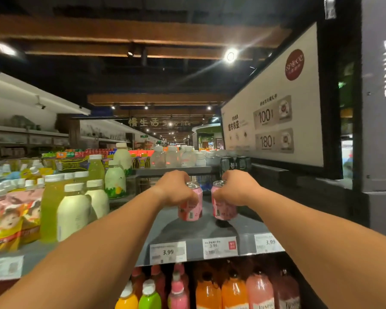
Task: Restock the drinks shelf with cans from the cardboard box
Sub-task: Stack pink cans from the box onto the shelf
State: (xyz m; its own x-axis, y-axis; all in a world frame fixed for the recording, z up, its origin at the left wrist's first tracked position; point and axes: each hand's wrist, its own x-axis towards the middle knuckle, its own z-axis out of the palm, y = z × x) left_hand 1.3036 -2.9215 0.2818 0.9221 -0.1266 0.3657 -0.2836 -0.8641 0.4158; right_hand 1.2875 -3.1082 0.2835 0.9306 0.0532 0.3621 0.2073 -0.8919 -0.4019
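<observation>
**Setting two cans on the shelf**

I see left hand (176,188) fingers gripping one small pink aluminium can (190,202), right hand (236,188) another (223,201), mid grey shelf (187,233). Advice: lower upright, push toward back edge, labels forward. Cardboard box unseen.

The two pink cans (190,205) (223,206) look like glossy metal with silver tops. The shelf (187,230) has a matt, smooth grey surface. The price labels (168,252) are paper. The bottles (73,211) beside are smooth, shiny plastic.
</observation>
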